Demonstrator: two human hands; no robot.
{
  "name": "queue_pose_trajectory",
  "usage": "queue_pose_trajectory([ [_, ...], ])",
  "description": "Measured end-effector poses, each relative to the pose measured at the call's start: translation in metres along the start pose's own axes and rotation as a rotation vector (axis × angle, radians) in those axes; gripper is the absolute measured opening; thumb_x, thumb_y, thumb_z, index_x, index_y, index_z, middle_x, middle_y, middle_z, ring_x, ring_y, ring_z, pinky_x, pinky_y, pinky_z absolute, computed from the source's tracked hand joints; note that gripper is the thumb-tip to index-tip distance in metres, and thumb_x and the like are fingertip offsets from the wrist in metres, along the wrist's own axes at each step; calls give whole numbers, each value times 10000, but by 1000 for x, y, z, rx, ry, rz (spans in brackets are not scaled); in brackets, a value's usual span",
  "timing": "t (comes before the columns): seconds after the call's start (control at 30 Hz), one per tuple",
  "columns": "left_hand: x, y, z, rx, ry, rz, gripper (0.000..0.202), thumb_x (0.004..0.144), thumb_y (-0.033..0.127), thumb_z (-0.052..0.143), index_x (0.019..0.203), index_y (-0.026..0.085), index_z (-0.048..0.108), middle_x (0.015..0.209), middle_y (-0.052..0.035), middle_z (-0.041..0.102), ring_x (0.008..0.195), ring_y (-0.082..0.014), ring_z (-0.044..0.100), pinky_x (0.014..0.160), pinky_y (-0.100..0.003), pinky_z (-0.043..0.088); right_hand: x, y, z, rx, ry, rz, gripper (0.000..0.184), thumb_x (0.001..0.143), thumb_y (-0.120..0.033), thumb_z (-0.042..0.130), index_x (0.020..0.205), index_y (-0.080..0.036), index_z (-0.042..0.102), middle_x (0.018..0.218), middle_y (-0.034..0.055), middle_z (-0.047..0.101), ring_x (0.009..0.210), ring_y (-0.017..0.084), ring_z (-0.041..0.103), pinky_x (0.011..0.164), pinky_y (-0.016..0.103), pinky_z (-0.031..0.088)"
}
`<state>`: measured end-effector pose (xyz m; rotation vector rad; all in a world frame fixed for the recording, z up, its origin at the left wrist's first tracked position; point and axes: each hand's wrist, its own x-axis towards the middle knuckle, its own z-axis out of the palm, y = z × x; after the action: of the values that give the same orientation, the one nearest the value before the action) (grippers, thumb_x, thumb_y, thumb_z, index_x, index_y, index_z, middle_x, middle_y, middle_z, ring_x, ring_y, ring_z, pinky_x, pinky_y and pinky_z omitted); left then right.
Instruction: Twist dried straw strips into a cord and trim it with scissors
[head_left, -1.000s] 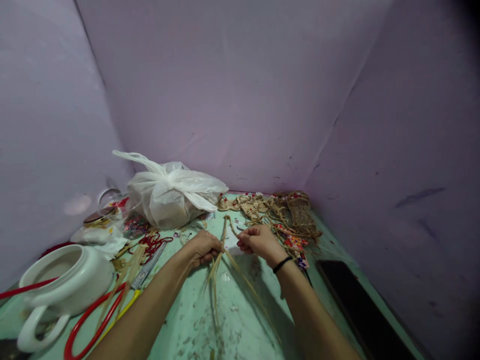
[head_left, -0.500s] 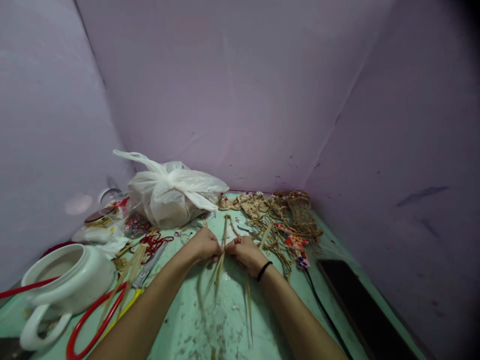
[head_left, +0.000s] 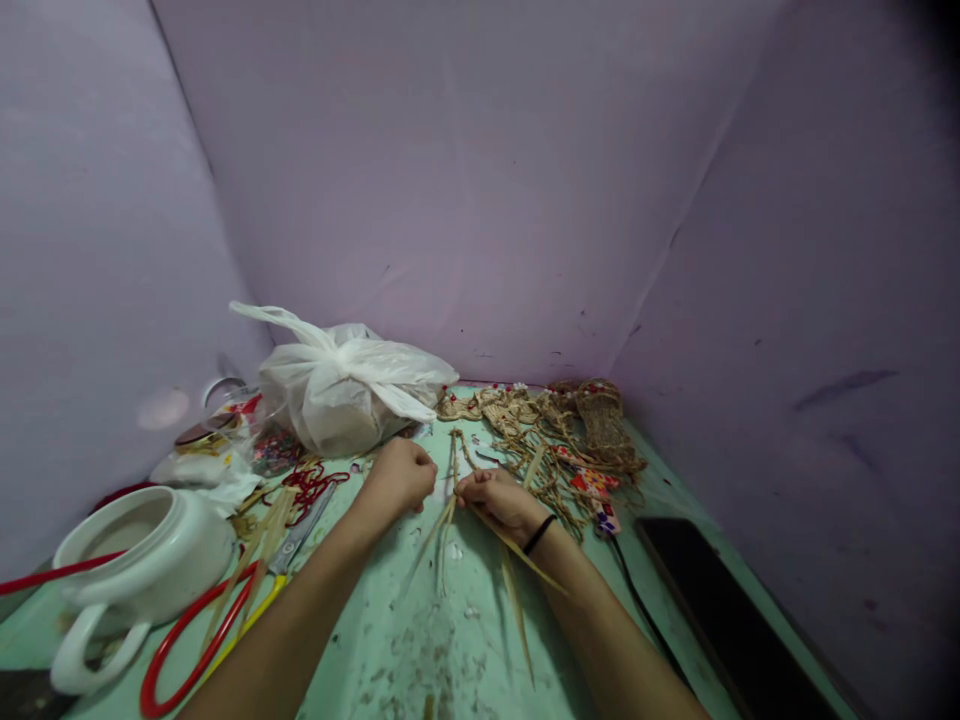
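Observation:
A thin braid of tan plant fibre runs down the table between my hands, with loose pale strands fanning out below it. My right hand is closed, its thumb and fingertips pinching the lower end of the braid. One flat strand passes under that palm and out past the wrist, which wears a black band. Just left of the braid, my left hand is closed and slightly apart from it. Whether a thin strand lies in its fingers cannot be made out.
A tied white plastic bag stands at the back. Left are a white pot, red-and-yellow-handled scissors and red cord. Knotted brown cordwork lies back right. A dark phone-like slab is at the right edge.
My left hand has drawn away to the left from the braid. My right hand keeps its pinch, and a strand now lies across toward the right wrist.

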<state>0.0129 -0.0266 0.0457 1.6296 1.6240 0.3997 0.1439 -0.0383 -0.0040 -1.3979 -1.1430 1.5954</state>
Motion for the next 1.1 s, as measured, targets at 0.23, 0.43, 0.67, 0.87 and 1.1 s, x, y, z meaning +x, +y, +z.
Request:
queue_pose_trajectory([
  [0.23, 8, -6, 18, -407, -338, -167, 130, 646, 113, 440, 558, 101, 534, 423, 11, 498, 319, -52, 397, 326, -168, 261, 2, 2, -3, -17, -61, -57, 29, 508, -130, 501, 486, -146, 492, 437, -30, 497, 412, 63, 411, 433, 188, 295],
  [0.43, 17, -17, 22, -319, -246, -197, 127, 550, 101, 473, 425, 112, 482, 276, 43, 359, 233, -44, 262, 281, -180, 159, 6, 3, -5, -209, 7, -113, 104, 480, -46, 491, 460, -147, 506, 414, -48, 497, 425, 59, 400, 453, 183, 293],
  [0.67, 15, -17, 24, -305, -211, -204, 153, 533, 145, 491, 391, 133, 437, 270, 44, 345, 239, -45, 253, 294, -185, 152, -5, -9, -10, -411, 104, -33, 144, 501, -78, 524, 384, -156, 494, 309, -55, 400, 324, 59, 332, 353, 195, 233],
  [0.87, 16, -20, 22, -329, -239, -154, 154, 544, 168, 456, 394, 139, 442, 281, 32, 359, 244, -49, 269, 296, -187, 147, -17, -15, 9, -381, 3, 13, 158, 519, -60, 491, 395, -159, 489, 344, -39, 472, 324, 81, 428, 351, 189, 337],
  [1.1, 22, -27, 16, -437, -334, -36, 108, 509, 166, 502, 433, 145, 427, 335, 58, 384, 242, -27, 242, 288, -181, 93, -9, -15, -5, -223, 52, -12, 102, 564, -61, 530, 494, -131, 550, 402, -42, 514, 366, 51, 426, 389, 153, 335],
])
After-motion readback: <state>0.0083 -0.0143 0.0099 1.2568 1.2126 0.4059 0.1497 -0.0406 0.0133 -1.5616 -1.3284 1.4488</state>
